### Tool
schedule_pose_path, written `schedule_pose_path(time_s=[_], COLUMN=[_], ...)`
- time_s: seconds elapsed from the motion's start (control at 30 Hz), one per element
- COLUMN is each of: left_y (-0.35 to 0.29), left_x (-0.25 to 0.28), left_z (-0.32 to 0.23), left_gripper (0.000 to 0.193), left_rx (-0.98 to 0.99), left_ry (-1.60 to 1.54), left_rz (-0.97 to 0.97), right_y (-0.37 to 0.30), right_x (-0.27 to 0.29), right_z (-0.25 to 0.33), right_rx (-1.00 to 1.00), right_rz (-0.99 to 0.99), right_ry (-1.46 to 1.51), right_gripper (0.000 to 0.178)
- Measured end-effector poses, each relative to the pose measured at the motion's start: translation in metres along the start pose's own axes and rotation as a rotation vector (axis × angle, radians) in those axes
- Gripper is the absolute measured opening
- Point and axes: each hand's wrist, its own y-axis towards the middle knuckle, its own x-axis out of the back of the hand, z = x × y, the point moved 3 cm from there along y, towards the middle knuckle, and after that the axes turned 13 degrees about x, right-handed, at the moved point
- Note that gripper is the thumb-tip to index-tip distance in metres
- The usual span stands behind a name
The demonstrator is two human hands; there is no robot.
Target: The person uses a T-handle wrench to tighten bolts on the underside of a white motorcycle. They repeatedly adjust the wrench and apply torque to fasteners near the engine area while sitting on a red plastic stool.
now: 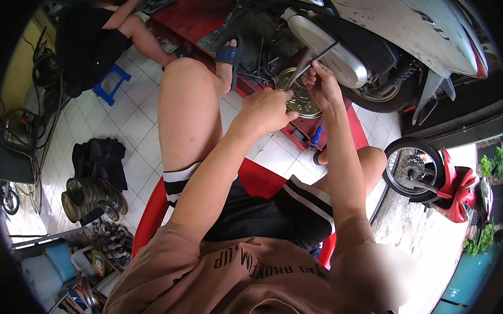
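Note:
My left hand (266, 111) is closed around the lower end of a slim metal tool (303, 69), partly blurred, whose exact kind I cannot make out. My right hand (323, 86) has its fingers bent close round the same tool higher up, where a dark bar (327, 50) slants up to the right. Both hands are in front of a motorbike's silver side cover (329, 51). Under and behind them lies a round gold-coloured tin (307, 110) with small metal parts in it, partly hidden by my hands.
I sit on a red plastic chair (147, 220). A red lift platform (356, 125) bears the motorbike; a blue-handled screwdriver (316, 136) is at its edge. Beyond my left knee, another person sits near a blue stool (113, 83). Old parts (95, 198) lie on the tiles; a red motorbike (455, 191) stands right.

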Motion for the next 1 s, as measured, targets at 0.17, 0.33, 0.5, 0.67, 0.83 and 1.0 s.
schedule_pose_path(time_s=[0.17,0.33,0.5,0.67,0.83,1.0], left_y=[0.004,0.011,0.014,0.000,0.009,0.000], left_x=[0.010,-0.014,-0.004,0.008,-0.004,0.013], left_z=[-0.011,-0.010,-0.002,-0.026,-0.006,-0.030], left_gripper=[0.068,0.064,0.069,0.062,0.056,0.065], left_rx=[-0.031,-0.120,0.070,-0.318,-0.078,-0.292], left_ry=[-0.292,-0.219,-0.096,-0.448,-0.180,-0.614], left_rz=[-0.136,0.101,-0.250,-0.103,-0.164,-0.151], right_y=[0.000,0.000,-0.002,-0.003,0.002,0.003], right_x=[-0.005,-0.006,-0.010,-0.008,-0.006,-0.004], right_z=[0.001,0.004,0.011,0.014,0.017,0.015], right_rx=[-0.002,0.010,0.046,0.043,0.064,0.054], right_rz=[-0.023,-0.029,0.042,-0.039,-0.002,-0.031], right_ry=[0.011,0.011,0.034,0.019,0.052,0.033], right_gripper=[0.017,0.017,0.017,0.017,0.016,0.018])
